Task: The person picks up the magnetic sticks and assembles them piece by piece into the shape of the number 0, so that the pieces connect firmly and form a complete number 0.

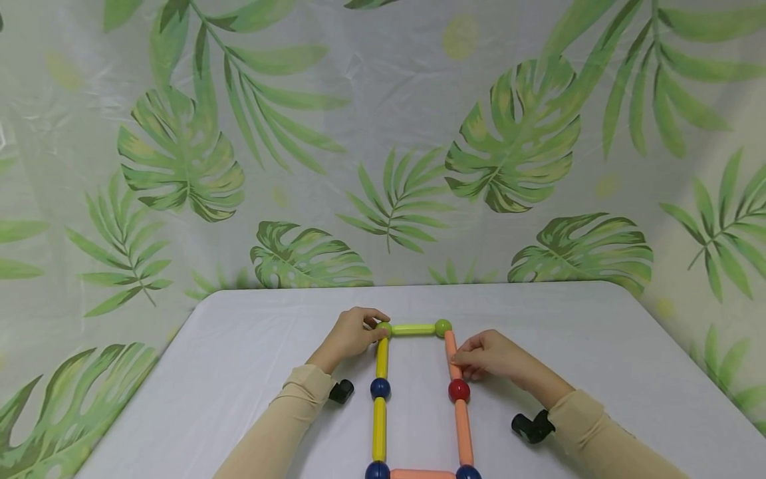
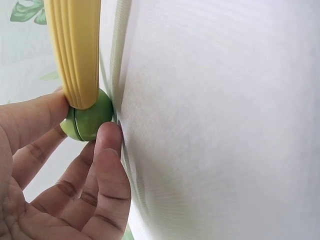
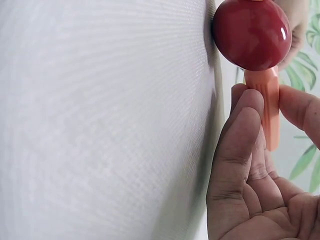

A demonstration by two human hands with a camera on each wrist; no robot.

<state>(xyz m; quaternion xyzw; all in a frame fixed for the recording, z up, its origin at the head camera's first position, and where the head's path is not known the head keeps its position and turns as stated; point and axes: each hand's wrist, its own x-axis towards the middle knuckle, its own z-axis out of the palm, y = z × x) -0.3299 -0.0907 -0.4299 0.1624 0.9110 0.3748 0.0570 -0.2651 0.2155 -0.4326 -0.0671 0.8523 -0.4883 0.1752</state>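
My left hand (image 1: 353, 330) grips the green ball (image 2: 92, 120) at the far left corner of a long rectangle of toy rods and balls. From that ball a green rod (image 1: 413, 329) runs right to another green ball (image 1: 443, 327), and a yellow rod (image 1: 382, 359) runs toward me to a blue ball (image 1: 380, 388). My right hand (image 1: 493, 354) pinches an orange rod (image 3: 270, 110) between thumb and fingers. Its near end joins a red ball (image 3: 252, 34). The far end lies beside the right green ball; I cannot tell whether they touch.
Nearer me, a second yellow rod (image 1: 380, 429) and orange rod (image 1: 463, 432) continue the sides. Another orange rod (image 1: 422, 474) spans two blue balls at the frame's bottom edge. All lie on a white-covered table (image 1: 269, 313), before a leaf-patterned curtain (image 1: 395, 100).
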